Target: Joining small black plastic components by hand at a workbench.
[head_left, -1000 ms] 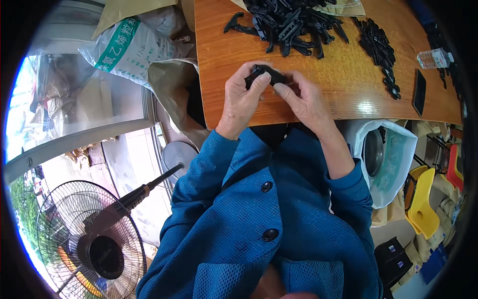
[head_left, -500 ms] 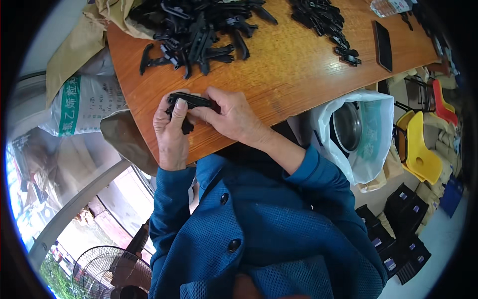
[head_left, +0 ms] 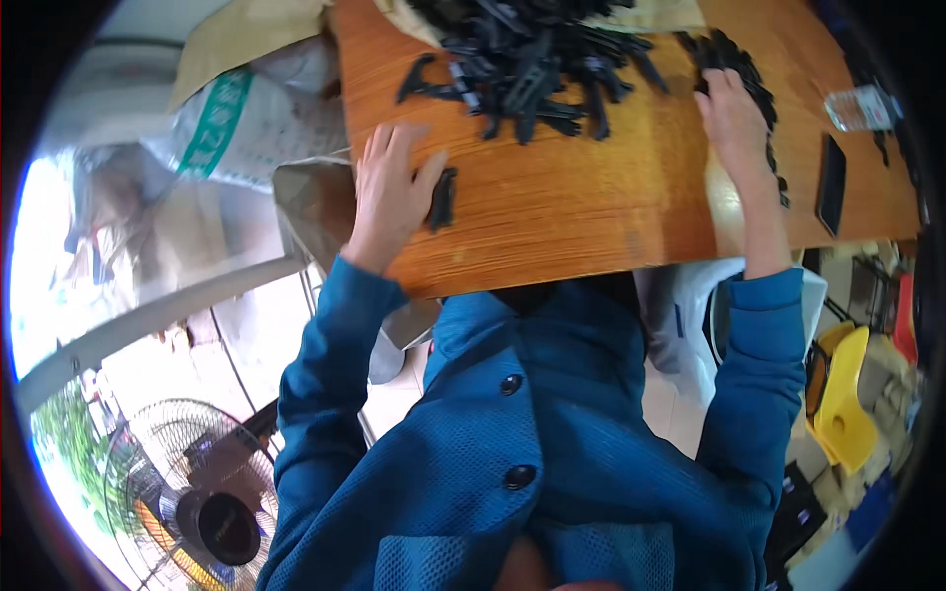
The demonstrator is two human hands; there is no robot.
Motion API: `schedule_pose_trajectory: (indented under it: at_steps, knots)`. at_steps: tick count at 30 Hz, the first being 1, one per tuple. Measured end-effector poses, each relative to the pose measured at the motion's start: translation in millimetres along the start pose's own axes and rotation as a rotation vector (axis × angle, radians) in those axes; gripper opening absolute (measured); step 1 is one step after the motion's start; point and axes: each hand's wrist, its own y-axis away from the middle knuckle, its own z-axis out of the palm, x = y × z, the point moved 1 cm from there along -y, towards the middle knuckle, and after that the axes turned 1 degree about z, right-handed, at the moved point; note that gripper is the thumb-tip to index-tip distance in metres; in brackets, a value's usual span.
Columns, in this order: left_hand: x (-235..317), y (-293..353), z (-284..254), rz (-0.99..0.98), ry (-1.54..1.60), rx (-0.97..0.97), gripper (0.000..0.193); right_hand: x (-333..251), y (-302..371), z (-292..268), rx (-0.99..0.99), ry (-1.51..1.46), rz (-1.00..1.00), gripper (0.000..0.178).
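In the head view, the person sits at a wooden counter with both arms stretched forward. A big loose pile of black plastic parts lies at 12 o'clock on the counter, probably as the stock, within easy reach of both hands. A second, more ordered row of black parts runs along the 1 o'clock side, and it seems to be kept apart from the pile on purpose.

The left hand lies flat on the counter at about 10 o'clock, the fingers spread and released, so its grip holds nothing. One black part lies on the wood just beside this hand, touching or almost touching the side of the hand; I cannot tell which.

The right hand reaches to 1 o'clock and rests on the ordered row. Its fingers are bent down onto the parts, but whether the grip is clenched around one piece or only touches them, I cannot tell.

Further right lie a dark flat phone and a clear bottle, well apart from both hands.
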Motion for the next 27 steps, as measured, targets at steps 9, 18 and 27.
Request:
schedule_pose_trajectory:
  at_steps: [9,18,27]
  knots:
    - [-74.7,-75.9,8.7,-0.143,-0.168,-0.14,0.036,7.8,-1.9,-0.3,-0.066,-0.32,0.023,0.03]
    - [-44.7,-10.3,-5.5,-0.456,1.108,-0.027,0.041,-39.7,25.8,-28.7,0.089,-1.028,0.396,0.036]
    - [64.4,54.6,3.6,-0.262,1.249,0.222,0.035,-246.0,102.4,-78.3,-0.135,-1.666,0.257,0.018]
